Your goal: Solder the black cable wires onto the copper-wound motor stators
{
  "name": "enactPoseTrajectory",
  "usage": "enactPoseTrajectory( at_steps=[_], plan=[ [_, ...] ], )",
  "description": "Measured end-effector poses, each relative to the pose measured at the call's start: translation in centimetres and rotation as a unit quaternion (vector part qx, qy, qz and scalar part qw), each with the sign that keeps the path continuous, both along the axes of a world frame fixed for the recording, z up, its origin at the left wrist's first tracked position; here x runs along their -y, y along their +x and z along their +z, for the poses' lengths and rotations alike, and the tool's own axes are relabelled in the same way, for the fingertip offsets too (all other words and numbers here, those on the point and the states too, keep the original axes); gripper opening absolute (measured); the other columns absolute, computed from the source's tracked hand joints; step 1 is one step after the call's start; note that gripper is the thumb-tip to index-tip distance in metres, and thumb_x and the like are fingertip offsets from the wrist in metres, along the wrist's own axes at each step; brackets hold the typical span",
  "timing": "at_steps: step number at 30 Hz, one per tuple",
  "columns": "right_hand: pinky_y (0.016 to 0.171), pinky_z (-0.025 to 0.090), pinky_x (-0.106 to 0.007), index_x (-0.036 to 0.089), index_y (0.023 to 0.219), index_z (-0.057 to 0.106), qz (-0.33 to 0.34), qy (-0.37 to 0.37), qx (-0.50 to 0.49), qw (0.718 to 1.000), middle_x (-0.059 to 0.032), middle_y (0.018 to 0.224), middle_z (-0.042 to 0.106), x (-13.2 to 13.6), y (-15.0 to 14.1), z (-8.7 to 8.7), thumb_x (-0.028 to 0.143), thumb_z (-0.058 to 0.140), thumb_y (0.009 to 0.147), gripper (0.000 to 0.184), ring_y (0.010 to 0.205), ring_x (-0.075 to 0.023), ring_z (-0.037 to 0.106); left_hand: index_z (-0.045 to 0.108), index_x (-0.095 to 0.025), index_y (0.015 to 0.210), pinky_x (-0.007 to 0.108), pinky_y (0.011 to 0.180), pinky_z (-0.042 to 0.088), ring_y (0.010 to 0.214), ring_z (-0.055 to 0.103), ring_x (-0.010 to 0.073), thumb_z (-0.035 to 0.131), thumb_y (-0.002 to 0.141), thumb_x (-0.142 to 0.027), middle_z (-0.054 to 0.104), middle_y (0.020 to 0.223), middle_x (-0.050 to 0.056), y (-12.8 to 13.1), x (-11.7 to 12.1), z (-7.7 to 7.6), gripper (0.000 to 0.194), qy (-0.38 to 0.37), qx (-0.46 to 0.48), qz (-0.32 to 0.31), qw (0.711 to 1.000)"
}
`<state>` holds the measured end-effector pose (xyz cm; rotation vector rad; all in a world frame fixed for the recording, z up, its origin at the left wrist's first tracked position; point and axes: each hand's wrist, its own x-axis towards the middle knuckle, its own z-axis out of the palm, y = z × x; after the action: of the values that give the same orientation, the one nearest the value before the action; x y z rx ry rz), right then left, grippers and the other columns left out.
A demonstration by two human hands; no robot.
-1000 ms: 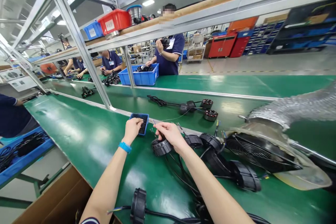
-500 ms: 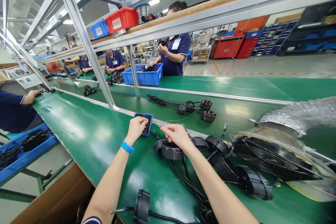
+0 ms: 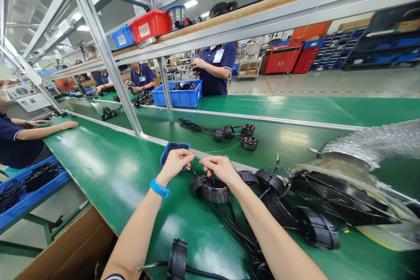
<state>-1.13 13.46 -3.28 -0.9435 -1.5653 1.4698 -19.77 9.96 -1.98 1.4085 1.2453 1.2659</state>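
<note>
Fingertips pinched, my left hand (image 3: 177, 162) is just in front of the small blue bin (image 3: 164, 152), on something too small to make out. Close beside it on the right, my right hand (image 3: 221, 169) pinches a thin wire end (image 3: 197, 157) above a round black plastic cap (image 3: 215, 191). The two hands' fingertips nearly meet. A black cable (image 3: 226, 216) runs from the cap toward the front of the bench. My left hand covers part of the bin.
More black caps (image 3: 271, 181) with cables lie on the right, near a fan grille (image 3: 334, 194) under a foil duct (image 3: 377, 142). Another cap (image 3: 177, 258) stands in front. Motor parts (image 3: 250, 143) rest on the middle belt. A metal post (image 3: 106, 59) rises left. Co-workers sit around.
My left hand has come out of the small blue bin to my right hand's fingertips. The motor parts on the belt have shifted left. A co-worker at left now rests an arm on the bench.
</note>
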Motion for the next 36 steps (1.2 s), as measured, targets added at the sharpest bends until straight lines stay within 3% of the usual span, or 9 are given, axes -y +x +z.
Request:
enactPoseTrajectory(
  at_steps=[17,23,29,36],
  plan=[
    [0.047,0.043,-0.024,0.014,0.067,0.071,-0.009,0.007,0.004,1.0,-0.0024,0.059,0.063,0.4,0.0,0.2,0.056,0.076,0.062,0.043,0.043,-0.0097,0.052,0.067,-0.008,0.082,0.021,0.048,0.05,0.051,0.056,0.0089,0.078,0.071,-0.047,0.061,0.063,0.002,0.1,0.1,0.1,0.041,-0.009,-0.007,0.003,1.0],
    [0.047,0.042,-0.023,0.015,0.057,0.067,-0.008,0.014,0.01,1.0,-0.0024,0.055,0.062,0.6,-0.1,0.4,0.054,0.076,0.063,0.041,0.043,-0.0094,0.051,0.068,-0.007,0.083,0.022,0.048,0.051,0.051,0.057,0.0096,0.076,0.073,-0.047,0.06,0.062,0.002,0.4,0.2,-0.1,0.041,-0.009,-0.023,-0.031,0.999],
    [0.047,0.042,-0.024,0.014,0.058,0.068,-0.018,0.015,0.013,1.0,-0.0046,0.057,0.065,0.6,0.0,0.3,0.057,0.075,0.063,0.044,0.043,-0.0105,0.053,0.068,-0.008,0.078,0.023,0.047,0.051,0.048,0.056,0.01,0.075,0.073,-0.048,0.059,0.057,0.001,1.0,0.0,-0.8,0.041,-0.018,-0.023,-0.049,0.998],
    [0.046,0.041,-0.024,0.015,0.055,0.065,-0.014,0.016,0.014,1.0,-0.0041,0.054,0.063,0.7,-0.2,0.5,0.059,0.075,0.063,0.046,0.041,-0.0108,0.053,0.068,-0.009,0.076,0.02,0.046,0.044,0.045,0.051,0.0071,0.078,0.068,-0.05,0.058,0.057,-0.001,0.7,-0.3,-0.5,0.042,-0.01,0.055,0.029,0.998]
  ],
)
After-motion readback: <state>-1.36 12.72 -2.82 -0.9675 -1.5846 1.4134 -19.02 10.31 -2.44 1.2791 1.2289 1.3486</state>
